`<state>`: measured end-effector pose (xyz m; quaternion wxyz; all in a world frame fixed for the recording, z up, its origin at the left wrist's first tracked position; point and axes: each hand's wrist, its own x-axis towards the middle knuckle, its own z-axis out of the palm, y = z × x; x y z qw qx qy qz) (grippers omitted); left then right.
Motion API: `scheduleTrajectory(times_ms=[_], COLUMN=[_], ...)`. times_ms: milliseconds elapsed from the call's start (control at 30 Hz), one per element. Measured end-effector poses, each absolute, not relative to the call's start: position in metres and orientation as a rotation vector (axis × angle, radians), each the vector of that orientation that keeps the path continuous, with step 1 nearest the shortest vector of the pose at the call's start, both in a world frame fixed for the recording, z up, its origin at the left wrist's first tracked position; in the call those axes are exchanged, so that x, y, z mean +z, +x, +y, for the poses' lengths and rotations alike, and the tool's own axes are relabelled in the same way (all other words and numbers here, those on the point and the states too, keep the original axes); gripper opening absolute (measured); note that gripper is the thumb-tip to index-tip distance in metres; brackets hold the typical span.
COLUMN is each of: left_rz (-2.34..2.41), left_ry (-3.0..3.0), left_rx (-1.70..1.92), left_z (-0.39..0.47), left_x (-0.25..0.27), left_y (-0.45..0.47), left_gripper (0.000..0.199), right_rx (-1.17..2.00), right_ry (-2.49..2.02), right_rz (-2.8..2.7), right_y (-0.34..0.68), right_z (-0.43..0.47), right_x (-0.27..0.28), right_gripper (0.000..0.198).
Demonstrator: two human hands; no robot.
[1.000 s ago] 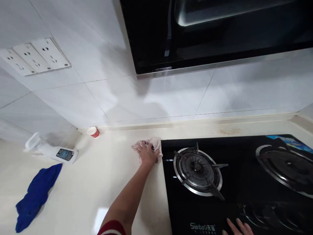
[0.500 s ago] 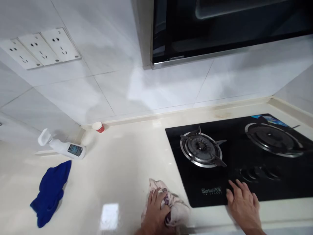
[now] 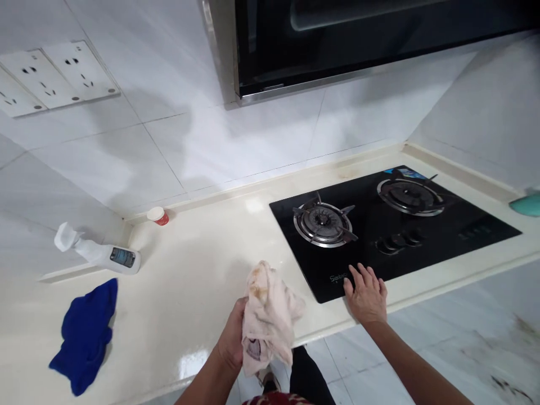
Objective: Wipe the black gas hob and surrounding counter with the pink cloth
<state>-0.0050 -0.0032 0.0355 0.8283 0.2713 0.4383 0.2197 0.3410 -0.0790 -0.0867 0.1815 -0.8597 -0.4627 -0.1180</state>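
Left hand [image 3: 233, 338], lower centre, clamps crumpled pale-pink fabric cloth [image 3: 274, 320]; right hand [image 3: 367, 298], fingers apart, rests across flat black-glass cooktop's [image 3: 363, 208] edge. I'd fold brown stains [image 3: 259, 293] inward.

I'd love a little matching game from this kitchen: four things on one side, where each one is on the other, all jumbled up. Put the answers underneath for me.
Things
1. Pink cloth
2. Right hand
3. Red-and-white cup
4. Blue cloth

Places
A. Near the back corner of the counter
B. At the front edge of the black gas hob
C. Lying on the near side of the white spray bottle
D. Held in the left hand

Right pairs: 1-D, 2-B, 3-A, 4-C
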Motion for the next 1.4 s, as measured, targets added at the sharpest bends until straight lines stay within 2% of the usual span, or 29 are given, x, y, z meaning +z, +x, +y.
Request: scheduleTrajectory(times_ms=[133, 267, 400, 467, 567, 600, 667, 800, 900, 1000, 1133, 1300, 1400], left_rz=[1.292, 1.385, 1.285, 1.202, 1.132, 1.104, 0.954, 0.492, 0.441, 0.508, 0.792, 1.301, 1.484], left_ry=[1.235, 1.449, 1.971, 2.171, 2.309, 2.339, 2.428, 2.666, 2.761, 2.706, 2.591, 2.551, 2.492], left_rx=[0.669, 0.776, 0.683, 0.485, 0.159, 0.109, 0.096, 0.158, 0.192, 0.216, 0.217, 0.293, 0.280], left_z=[0.017, 0.029, 0.019, 0.010, -0.010, -0.019, -0.037, -0.065, -0.067, -0.055, -0.014, 0.072, 0.104], left_x=[0.013, 0.004, 0.007, 0.004, -0.006, -0.009, -0.014, -0.014, -0.017, -0.026, -0.032, -0.013, -0.005], left_y=[-0.012, -0.024, 0.005, 0.031, 0.063, 0.069, 0.074, 0.073, 0.071, 0.065, 0.053, 0.053, 0.065], left_gripper=[0.038, 0.042, 0.045, 0.059, 0.095, 0.098, 0.092, 0.068, 0.060, 0.060, 0.049, 0.041, 0.044], right_rx=[-0.355, -0.330, -0.339, -0.332, -0.295, -0.282, -0.260, -0.232, -0.230, -0.247, -0.286, -0.315, -0.331], right_ry=[-2.439, -2.461, -2.468, -2.474, -2.476, -2.476, -2.475, -2.462, -2.438, -2.415, -2.377, -2.357, -2.329], right_rz=[-1.308, -1.304, -1.303, -1.304, -1.306, -1.307, -1.302, -1.296, -1.303, -1.281, -1.281, -1.278, -1.272], right_y=[0.340, 0.340, 0.340, 0.340, 0.340, 0.339, 0.339, 0.339, 0.340, 0.341, 0.341, 0.339, 0.338], right_z=[-0.078, -0.077, -0.077, -0.077, -0.077, -0.077, -0.077, -0.079, -0.081, -0.081, -0.080, -0.079, -0.079], right_x=[-0.086, -0.085, -0.085, -0.084, -0.082, -0.081, -0.079, -0.080, -0.084, -0.089, -0.092, -0.090, -0.089], right_gripper=[0.050, 0.049, 0.050, 0.050, 0.049, 0.050, 0.050, 0.051, 0.052, 0.054, 0.056, 0.056, 0.055])
